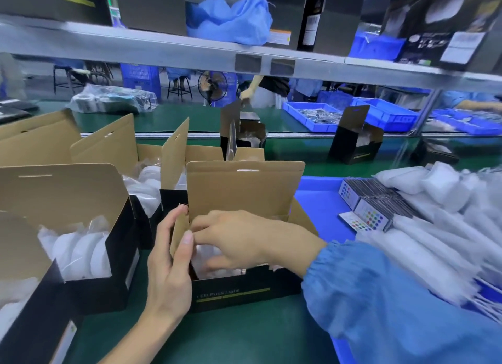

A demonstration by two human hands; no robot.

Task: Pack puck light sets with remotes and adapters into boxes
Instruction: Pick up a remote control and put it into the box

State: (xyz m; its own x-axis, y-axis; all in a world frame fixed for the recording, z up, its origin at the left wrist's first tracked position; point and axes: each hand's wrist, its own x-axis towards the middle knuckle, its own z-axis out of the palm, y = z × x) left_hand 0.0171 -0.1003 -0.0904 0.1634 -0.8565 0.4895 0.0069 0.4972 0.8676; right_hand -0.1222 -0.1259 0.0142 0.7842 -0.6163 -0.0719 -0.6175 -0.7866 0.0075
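On the green bench our left hand [169, 257] pinches the puck light box [244, 287] side flap [179, 234] aside so our right hand [244, 240], fingers loosely curled, grip unclear, reaches in.

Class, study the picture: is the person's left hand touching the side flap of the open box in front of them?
Touching. The head view shows the left hand holding the brown side flap of the box, thumb pressed against its inner face.

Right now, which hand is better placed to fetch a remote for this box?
The right hand: the remotes lie in the blue tray on its side. The left hand holds the open box's side flap on the far side.
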